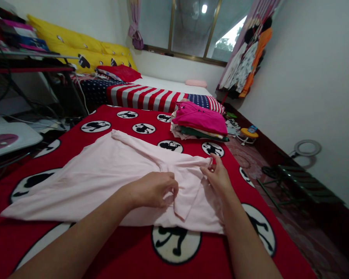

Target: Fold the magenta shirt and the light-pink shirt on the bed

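A pale pink shirt (99,182) lies spread on a red blanket (128,255) printed with white circles and black figures. One narrow part of it, apparently a sleeve (187,197), is folded over the body of the cloth. My left hand (155,190) is closed on the fabric beside this part, its fingertips bent down and partly hidden. At the shirt's right edge, my right hand (218,176) pinches a corner between thumb and fingers. Beyond the shirt stands a stack of folded clothes (200,120), with a bright magenta garment on top.
Behind the blanket is a bed with a striped flag-pattern cover (148,97) and a red pillow (119,72). A desk (31,64) with cables stands at left. At right are a dark slatted chair (308,182), a small yellow stool (249,133) and hanging clothes (250,58).
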A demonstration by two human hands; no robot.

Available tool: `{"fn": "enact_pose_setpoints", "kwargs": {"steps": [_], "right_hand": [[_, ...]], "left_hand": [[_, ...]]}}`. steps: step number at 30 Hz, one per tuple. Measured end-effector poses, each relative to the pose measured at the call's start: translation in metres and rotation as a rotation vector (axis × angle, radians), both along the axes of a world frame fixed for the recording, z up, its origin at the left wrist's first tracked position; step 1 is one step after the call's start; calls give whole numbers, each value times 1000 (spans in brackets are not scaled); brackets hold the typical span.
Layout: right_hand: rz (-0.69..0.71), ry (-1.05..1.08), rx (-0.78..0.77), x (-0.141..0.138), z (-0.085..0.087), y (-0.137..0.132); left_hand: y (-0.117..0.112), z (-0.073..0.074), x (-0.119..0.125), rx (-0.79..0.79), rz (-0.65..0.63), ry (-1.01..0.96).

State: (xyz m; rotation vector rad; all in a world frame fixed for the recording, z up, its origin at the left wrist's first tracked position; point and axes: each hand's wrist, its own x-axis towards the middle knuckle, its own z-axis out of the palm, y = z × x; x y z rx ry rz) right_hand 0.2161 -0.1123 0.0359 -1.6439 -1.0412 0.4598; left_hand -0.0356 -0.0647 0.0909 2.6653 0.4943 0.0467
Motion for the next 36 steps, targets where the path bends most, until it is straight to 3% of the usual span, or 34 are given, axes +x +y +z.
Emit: {"fn": "enact_pose_setpoints", "kwargs": {"steps": [3,7,14,17,19,21,23,26,28,30,33,36], "right_hand": [[63,-100,19,1,-5,3],[6,85,102,3,-11,15],[-62,92,111,12,-21,24],[-144,-200,39,9,-9,15],[-236,-482,-6,4,8,6],[-251,-594,22,-7,27,-3],[-92,-519,41,-25,43,-12],[344,-437,-132,-61,55,-23],[572,-517,-273,-86,52,-29],[665,-637,-331,-105,44,-32],[655,-738,-304,-117,28,-34],[639,-722,-255,-114,18,-33]], "left_hand": [[1,-6,2,84,54,-1],[4,-10,3,68,101,74],[16,1,-8,-246,71,27],[20,1,-11,-326,84,53],[23,-1,-12,-358,98,35],[25,-4,-12,-388,111,-12],[27,-7,-11,-418,120,-58],[33,-14,-13,-466,179,-130],[42,-20,-18,-527,279,-204],[56,-25,-28,-583,489,-304],[88,-29,-52,-614,970,-556],[125,-29,-81,-598,1230,-775]]}}
